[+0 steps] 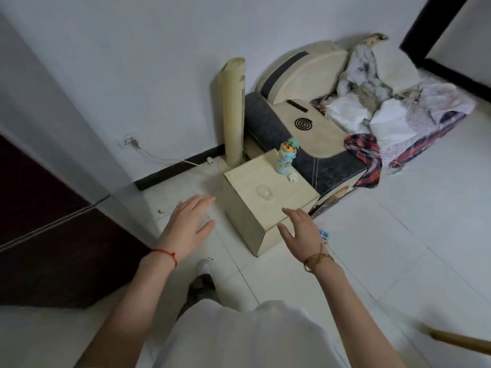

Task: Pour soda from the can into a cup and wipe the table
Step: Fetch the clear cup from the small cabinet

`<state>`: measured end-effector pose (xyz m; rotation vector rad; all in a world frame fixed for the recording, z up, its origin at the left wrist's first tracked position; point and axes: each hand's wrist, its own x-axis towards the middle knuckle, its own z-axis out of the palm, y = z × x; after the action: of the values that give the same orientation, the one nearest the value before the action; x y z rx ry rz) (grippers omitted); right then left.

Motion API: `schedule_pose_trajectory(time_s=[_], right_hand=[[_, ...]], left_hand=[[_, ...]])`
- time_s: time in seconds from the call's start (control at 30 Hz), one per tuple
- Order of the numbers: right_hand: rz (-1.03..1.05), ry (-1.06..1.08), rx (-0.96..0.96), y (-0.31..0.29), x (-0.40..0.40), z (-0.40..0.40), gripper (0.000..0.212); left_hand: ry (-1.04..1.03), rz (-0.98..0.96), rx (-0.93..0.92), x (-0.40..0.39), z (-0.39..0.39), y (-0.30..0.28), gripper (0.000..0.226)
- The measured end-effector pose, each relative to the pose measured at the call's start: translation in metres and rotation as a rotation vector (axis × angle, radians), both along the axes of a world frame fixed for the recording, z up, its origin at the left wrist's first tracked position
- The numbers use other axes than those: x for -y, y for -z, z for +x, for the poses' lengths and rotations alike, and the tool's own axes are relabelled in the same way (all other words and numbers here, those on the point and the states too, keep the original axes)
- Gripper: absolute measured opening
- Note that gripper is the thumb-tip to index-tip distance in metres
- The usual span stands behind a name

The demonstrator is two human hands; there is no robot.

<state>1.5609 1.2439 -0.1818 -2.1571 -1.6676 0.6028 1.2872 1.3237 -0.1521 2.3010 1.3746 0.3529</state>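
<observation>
A small beige box-like table [248,179] stands on the tiled floor ahead of me. On its top sits a clear plastic cup [263,192] near the middle. At the far corner stands a light blue can or bottle with a cartoon figure on top [286,160], and a small white crumpled object [292,177] lies beside it. My left hand [189,224] hovers open over the floor, left of the table. My right hand [301,229] hovers open over the table's near right corner. Neither hand holds anything.
A tall beige tower fan [233,112] stands behind the table by the wall. A sofa [313,134] piled with clothes [385,102] sits to the right. A power strip [324,235] lies on the floor near my right hand. A dark door [39,235] is at left.
</observation>
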Motion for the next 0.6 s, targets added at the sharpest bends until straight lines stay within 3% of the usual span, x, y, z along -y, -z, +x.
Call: schedule_pose_trajectory(time_s=[0.17,0.37,0.6], right_hand=[[0.005,0.194,-0.014,-0.002,-0.056,-0.011,0.047],[0.020,0.397,-0.050,0.004,-0.110,-0.034,0.045],[-0.020,0.598,-0.093,0.013,-0.131,-0.055,0.046]], left_hand=[[0.207,-0.023,-0.029,-0.101,0.007,-0.011,0.055],[0.390,-0.033,-0.060,-0.203,0.018,-0.009,0.056],[0.550,-0.057,-0.090,-0.269,0.041,0.002,0.056]])
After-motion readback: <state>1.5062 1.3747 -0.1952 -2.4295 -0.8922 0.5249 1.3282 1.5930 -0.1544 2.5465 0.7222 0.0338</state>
